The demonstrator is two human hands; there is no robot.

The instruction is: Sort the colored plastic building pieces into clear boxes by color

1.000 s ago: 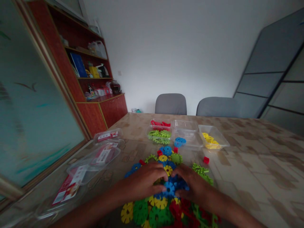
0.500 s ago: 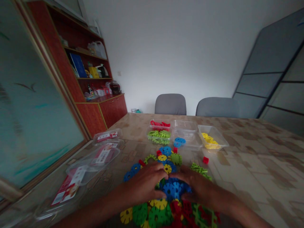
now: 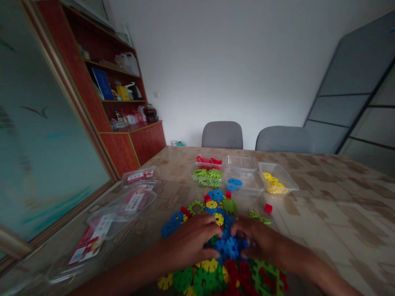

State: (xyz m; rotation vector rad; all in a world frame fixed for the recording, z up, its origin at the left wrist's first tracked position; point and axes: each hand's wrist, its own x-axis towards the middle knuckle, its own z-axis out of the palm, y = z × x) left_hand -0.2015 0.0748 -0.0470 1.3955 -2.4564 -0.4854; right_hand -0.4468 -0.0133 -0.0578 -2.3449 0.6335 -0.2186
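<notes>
Your left hand (image 3: 200,240) and right hand (image 3: 257,240) are curling around the blue notched plastic discs (image 3: 230,246) between them; you can't tell whether either is gripping one. Beyond your hands, a clear rectangular plastic tub (image 3: 290,177) is holding yellow notched discs (image 3: 274,183) on the brown patterned tabletop (image 3: 333,205).

We could pass over the bare brown-patterned tabletop (image 3: 327,230) on the right, but the multicoloured plastic heap (image 3: 205,281) blocks the near middle, transparent plastic tubs (image 3: 247,186) the far side, and transparent labelled lids (image 3: 112,226) the left.
</notes>
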